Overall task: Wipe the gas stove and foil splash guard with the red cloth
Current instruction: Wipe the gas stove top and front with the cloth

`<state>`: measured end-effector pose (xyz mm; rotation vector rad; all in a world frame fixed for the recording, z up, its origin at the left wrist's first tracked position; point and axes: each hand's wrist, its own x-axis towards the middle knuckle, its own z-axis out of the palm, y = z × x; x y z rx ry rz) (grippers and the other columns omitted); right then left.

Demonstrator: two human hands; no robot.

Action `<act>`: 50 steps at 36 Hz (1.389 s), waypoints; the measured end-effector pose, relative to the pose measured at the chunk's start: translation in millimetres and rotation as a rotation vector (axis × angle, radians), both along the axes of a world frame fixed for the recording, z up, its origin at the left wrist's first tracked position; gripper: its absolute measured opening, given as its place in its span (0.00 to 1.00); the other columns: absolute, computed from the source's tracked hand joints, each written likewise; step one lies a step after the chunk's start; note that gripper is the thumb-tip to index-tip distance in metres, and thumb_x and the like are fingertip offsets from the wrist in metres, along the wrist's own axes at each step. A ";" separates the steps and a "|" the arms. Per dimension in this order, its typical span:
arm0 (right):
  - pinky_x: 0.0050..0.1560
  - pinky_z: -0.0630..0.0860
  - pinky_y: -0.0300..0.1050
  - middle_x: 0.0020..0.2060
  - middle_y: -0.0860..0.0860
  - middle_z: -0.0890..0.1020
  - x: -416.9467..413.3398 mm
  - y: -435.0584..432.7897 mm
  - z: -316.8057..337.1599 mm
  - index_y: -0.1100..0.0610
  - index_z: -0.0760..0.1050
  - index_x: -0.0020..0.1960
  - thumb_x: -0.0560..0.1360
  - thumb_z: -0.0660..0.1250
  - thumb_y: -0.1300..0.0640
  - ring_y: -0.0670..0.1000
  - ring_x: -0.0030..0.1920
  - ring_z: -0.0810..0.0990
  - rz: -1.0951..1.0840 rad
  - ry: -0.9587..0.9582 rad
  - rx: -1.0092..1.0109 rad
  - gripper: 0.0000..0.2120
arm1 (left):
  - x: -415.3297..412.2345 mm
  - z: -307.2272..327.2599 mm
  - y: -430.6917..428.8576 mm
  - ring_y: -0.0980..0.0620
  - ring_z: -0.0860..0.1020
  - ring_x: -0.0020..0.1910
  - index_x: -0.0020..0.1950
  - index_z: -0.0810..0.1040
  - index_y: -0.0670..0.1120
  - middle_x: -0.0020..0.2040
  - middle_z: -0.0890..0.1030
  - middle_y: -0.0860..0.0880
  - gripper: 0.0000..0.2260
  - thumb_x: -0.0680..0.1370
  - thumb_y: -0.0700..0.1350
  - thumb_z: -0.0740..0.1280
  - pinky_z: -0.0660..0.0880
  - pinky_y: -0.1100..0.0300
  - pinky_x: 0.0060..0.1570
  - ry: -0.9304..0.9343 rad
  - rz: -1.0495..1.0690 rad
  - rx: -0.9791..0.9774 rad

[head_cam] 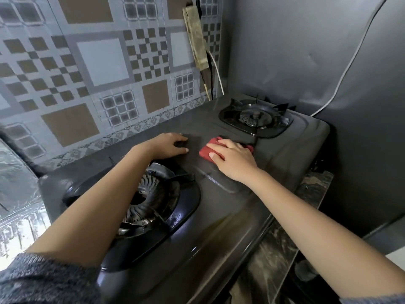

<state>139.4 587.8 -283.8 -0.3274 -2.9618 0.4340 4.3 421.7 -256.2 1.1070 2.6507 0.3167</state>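
A dark two-burner gas stove (pixel 230 216) fills the middle of the view. My right hand (pixel 233 157) lies flat on the folded red cloth (pixel 207 151), pressing it onto the stove top between the two burners. Just left of the cloth, my left hand (pixel 169 144) rests on the stove top with fingers curled and nothing in it; its forearm crosses over the near burner (pixel 153 202). The far burner (pixel 255 119) stands uncovered at the back right. Crinkled foil splash guard (pixel 15 194) shows at the left edge, and a grey panel (pixel 285 51) stands behind the stove.
Patterned tile wall (pixel 98 62) runs along the left and back. A grimy power strip (pixel 196 38) hangs in the corner with cables below it. A white cable (pixel 346 71) runs down the grey panel. Dark marbled counter (pixel 276 255) shows at the stove's right side.
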 end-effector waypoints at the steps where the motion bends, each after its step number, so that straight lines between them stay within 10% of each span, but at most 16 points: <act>1: 0.68 0.59 0.53 0.72 0.47 0.63 0.7 -3.5 0.1 0.39 0.62 0.70 0.79 0.52 0.45 0.55 0.70 0.63 0.016 0.002 0.000 0.19 | 1.3 -0.2 -0.5 0.47 0.60 0.73 0.73 0.64 0.49 0.75 0.60 0.47 0.24 0.78 0.53 0.62 0.55 0.57 0.71 0.003 0.002 0.006; 17: 0.66 0.63 0.45 0.68 0.38 0.66 43.8 18.8 5.0 0.38 0.68 0.66 0.78 0.58 0.45 0.44 0.67 0.66 0.416 -0.036 -0.130 0.17 | 10.3 9.7 10.2 0.44 0.68 0.67 0.69 0.69 0.45 0.69 0.70 0.44 0.23 0.76 0.52 0.65 0.64 0.56 0.64 0.054 0.072 0.012; 50: 0.69 0.60 0.50 0.73 0.45 0.62 20.8 97.0 5.5 0.40 0.61 0.71 0.80 0.51 0.44 0.53 0.71 0.62 0.011 -0.033 -0.080 0.19 | 45.4 11.1 66.3 0.47 0.63 0.71 0.72 0.64 0.46 0.73 0.64 0.45 0.26 0.77 0.53 0.63 0.59 0.56 0.69 -0.003 -0.050 -0.039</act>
